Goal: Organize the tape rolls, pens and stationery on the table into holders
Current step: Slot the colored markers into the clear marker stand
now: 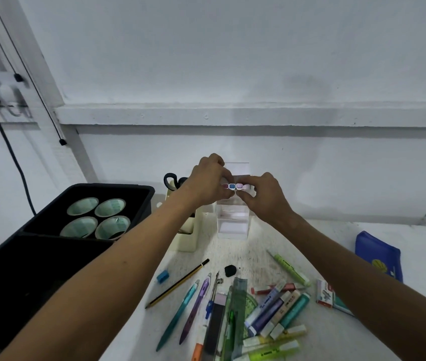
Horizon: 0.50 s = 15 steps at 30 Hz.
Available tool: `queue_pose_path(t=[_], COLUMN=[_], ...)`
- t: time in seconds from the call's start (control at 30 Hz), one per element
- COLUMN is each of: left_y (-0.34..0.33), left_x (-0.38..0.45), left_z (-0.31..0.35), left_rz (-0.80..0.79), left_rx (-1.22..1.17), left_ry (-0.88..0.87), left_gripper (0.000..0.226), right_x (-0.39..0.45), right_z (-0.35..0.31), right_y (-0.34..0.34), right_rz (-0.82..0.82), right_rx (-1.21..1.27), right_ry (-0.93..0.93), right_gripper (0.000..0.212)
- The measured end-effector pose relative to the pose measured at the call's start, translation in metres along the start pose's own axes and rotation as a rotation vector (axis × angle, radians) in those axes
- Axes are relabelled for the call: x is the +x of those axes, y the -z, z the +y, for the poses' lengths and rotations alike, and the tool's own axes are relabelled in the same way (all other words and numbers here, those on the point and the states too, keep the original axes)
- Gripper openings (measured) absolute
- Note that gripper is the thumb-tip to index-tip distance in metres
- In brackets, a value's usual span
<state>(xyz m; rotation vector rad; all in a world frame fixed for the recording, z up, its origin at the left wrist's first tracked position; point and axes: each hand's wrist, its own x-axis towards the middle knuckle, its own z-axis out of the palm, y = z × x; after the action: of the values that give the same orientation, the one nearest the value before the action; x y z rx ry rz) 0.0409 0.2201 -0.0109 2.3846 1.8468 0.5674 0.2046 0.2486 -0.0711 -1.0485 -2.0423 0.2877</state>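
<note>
Markers over the clear holder
We pinch a row of markers (233, 186) between both hands (235, 190) above the holder (232, 220) at the counter's (337, 246) back edge, keeping them bunched to drop in together

Clear acrylic holder (232, 220): glossy, see-through. Black bin (50, 225): matt plastic. Tape rolls (97, 217) inside: shiny film. Cream holder (187, 238): smooth plastic. Desk (337, 342): white, speckled, rough-looking. Blue pouch (378, 254) at right edge: cloth-like. Pencil (178, 284): painted wood.
</note>
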Motion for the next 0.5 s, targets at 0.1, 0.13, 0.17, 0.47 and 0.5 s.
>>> queue_pose_path(t=[0.1, 0.13, 0.17, 0.47, 0.5], left_y=[-0.002, -0.002, -0.003, -0.012, -0.014], left_x=[0.003, 0.004, 0.005, 0.013, 0.013], left_z=[-0.002, -0.002, -0.003, -0.008, -0.008], left_rz=[-0.015, -0.025, -0.035, -0.014, -0.004], left_rx=[-0.061, -0.077, -0.089, -0.043, -0.033], left_ry=[0.027, 0.037, 0.046, 0.006, -0.003], left_gripper=[0.025, 0.025, 0.025, 0.023, 0.023], right_x=[0.003, 0.004, 0.005, 0.009, 0.009], right_z=[0.001, 0.002, 0.001, -0.001, -0.001], right_y=[0.001, 0.001, 0.002, 0.002, 0.001], right_rz=[-0.028, -0.03, -0.031, -0.016, 0.004], right_rx=[-0.059, -0.076, -0.092, -0.275, -0.292], right_ry=[0.026, 0.025, 0.022, 0.139, 0.159], right_gripper=[0.025, 0.026, 0.027, 0.028, 0.027])
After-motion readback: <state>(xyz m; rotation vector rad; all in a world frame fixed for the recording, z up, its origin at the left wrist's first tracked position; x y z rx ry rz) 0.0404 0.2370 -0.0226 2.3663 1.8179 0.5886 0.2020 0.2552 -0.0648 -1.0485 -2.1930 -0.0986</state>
